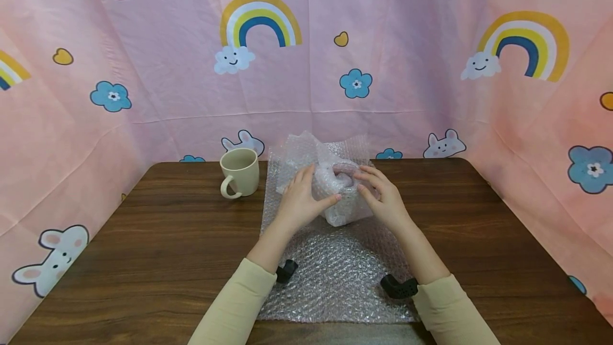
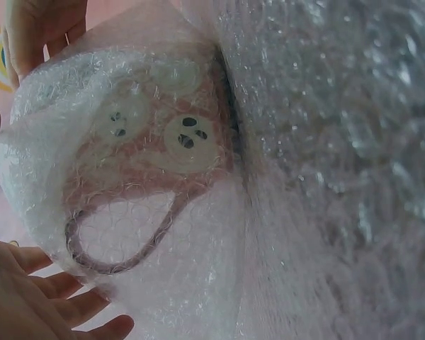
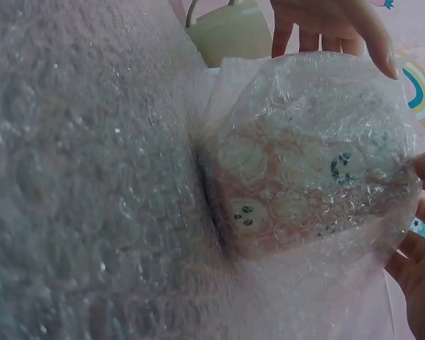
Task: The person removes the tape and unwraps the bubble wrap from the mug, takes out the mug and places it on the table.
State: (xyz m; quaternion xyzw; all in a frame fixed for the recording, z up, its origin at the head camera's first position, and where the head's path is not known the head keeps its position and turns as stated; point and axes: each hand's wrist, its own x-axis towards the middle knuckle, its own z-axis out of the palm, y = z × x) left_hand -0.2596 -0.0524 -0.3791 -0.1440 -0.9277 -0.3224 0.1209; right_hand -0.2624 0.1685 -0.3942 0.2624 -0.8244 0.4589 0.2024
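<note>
Wrapped mug (image 1: pixel 342 204) stood upright on the bubble wrap sheet (image 1: pixel 335 276), toward the sheet's far half, between the two hands. The wrap went all round it and bunched loosely at the top, round a hollow. A loose flap (image 1: pixel 303 145) of wrap stuck up behind and to the left.

Left hand (image 1: pixel 301 198): spread, fingers up along the bundle's left side, thumb across the front with its tip at the wrap. Loose cupping, gap between thumb and fingers wide. Right hand (image 1: pixel 385 198): on the right side near the top, fingers apart and only slightly bent, tips at the wrap by the hollow. Neither hand was clenched; couldn't tell how hard they pressed.

Left wrist view showed the contents through the film: pink body with pale round faces (image 2: pixel 191 144) carrying dark marks, plus a looped handle (image 2: pixel 112 268) under the wrap. Detail was blurred by the bubbles.

Second mug, the pale green mug (image 1: pixel 241 172), stood upright and unwrapped on the dark wood-grain table (image 1: pixel 167 265), just left of the sheet, handle toward the near left. The sheet ran forward under both forearms. Sleeves (image 1: pixel 241 294) were pale yellow, with a black wrist camera (image 1: pixel 399 286) at each cuff. Backdrop was a pink curtain (image 1: pixel 177 31) with rainbows, flowers and rabbits.
</note>
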